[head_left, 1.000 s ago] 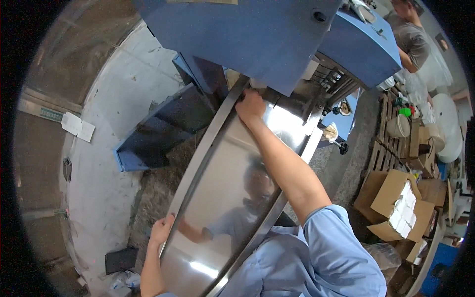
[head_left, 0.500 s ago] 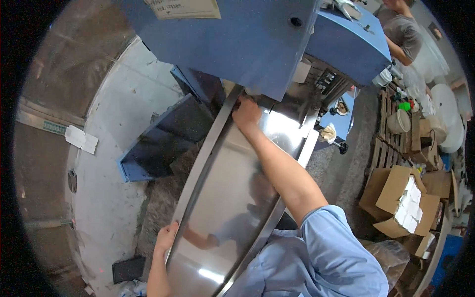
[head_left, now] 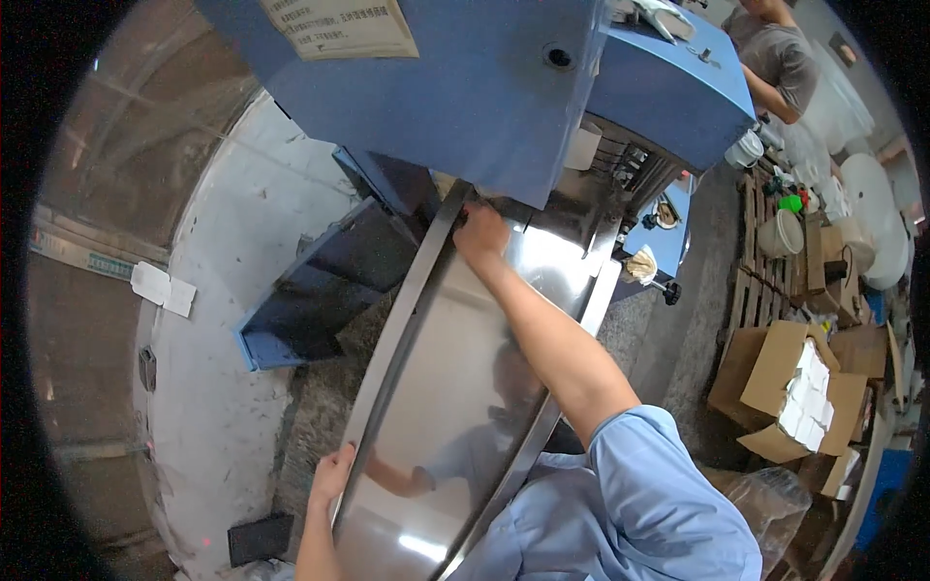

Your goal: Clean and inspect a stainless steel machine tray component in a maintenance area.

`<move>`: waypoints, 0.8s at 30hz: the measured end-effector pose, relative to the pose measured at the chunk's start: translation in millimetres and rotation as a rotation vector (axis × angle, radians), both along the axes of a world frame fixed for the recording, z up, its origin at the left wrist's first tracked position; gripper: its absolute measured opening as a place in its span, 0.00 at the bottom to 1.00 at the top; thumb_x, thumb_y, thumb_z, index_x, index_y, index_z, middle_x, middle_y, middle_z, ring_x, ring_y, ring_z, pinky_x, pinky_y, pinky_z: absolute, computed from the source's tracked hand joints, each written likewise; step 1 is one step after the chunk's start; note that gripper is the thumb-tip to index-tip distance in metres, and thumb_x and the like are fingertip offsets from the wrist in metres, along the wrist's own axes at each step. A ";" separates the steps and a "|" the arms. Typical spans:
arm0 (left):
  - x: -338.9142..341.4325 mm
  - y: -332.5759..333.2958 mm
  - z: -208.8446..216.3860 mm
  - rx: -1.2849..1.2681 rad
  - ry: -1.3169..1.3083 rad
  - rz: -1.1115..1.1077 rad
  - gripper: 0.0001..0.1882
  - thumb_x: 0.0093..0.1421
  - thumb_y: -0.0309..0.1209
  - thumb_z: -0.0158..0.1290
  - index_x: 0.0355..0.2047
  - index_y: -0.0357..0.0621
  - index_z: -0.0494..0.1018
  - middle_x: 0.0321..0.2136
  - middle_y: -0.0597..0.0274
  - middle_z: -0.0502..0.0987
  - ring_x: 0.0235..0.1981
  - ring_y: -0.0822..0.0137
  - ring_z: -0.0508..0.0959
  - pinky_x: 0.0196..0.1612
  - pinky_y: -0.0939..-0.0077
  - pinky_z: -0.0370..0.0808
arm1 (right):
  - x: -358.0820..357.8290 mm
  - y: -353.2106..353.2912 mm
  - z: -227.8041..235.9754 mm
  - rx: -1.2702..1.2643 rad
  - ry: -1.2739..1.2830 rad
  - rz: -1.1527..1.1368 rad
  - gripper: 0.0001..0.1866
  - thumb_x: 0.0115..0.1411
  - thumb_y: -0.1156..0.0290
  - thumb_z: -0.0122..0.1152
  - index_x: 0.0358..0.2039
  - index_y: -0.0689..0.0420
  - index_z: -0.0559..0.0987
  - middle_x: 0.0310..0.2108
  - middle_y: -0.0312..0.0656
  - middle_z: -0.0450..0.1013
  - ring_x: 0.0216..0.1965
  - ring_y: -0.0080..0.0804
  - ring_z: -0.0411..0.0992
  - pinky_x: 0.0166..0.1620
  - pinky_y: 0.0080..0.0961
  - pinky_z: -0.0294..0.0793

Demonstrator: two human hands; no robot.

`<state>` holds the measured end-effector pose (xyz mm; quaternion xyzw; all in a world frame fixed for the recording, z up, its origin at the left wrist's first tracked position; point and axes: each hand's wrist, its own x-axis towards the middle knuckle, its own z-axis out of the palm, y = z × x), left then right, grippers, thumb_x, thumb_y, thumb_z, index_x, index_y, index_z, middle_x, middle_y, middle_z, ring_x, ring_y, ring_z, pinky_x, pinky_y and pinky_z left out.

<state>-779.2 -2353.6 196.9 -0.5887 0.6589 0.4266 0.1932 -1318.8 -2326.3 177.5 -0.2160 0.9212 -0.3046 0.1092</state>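
You get an evenly lit, fairly bright view, daylight-like, strongest at the upper right of the frame. The polished steel sheet (head_left: 455, 387) in the centre throws glare patches near its top and at the bottom centre, and mirrors you dimly. Shadow pools under the blue machine (head_left: 484, 87). Straight edges bow toward the black circular rim; focus softens there.

Concrete floor (head_left: 228, 387) carries blue machine (head_left: 504, 87), open cardboard box (head_left: 790, 392), wooden pallet (head_left: 751, 271).
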 end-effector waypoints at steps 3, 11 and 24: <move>29.8 -3.0 -27.2 -0.002 0.045 0.084 0.40 0.62 0.64 0.50 0.46 0.31 0.78 0.39 0.45 0.83 0.46 0.59 0.81 0.49 0.67 0.74 | 9.2 -2.0 7.8 -0.028 0.067 0.049 0.16 0.54 0.69 0.58 0.43 0.48 0.83 0.44 0.46 0.79 0.47 0.46 0.78 0.49 0.41 0.80; 15.5 -1.8 -21.1 -0.004 0.032 0.059 0.41 0.62 0.64 0.50 0.42 0.28 0.78 0.37 0.45 0.82 0.46 0.59 0.81 0.50 0.68 0.73 | 2.1 5.3 1.9 -0.039 0.051 0.043 0.16 0.53 0.70 0.58 0.43 0.48 0.82 0.45 0.46 0.78 0.48 0.47 0.78 0.50 0.41 0.79; 13.6 0.4 -12.8 0.007 0.045 0.058 0.36 0.64 0.59 0.51 0.46 0.31 0.78 0.38 0.50 0.83 0.45 0.65 0.80 0.50 0.70 0.73 | 9.4 6.6 -1.9 -0.148 0.185 0.049 0.17 0.51 0.73 0.56 0.42 0.49 0.82 0.42 0.48 0.79 0.47 0.47 0.78 0.47 0.41 0.80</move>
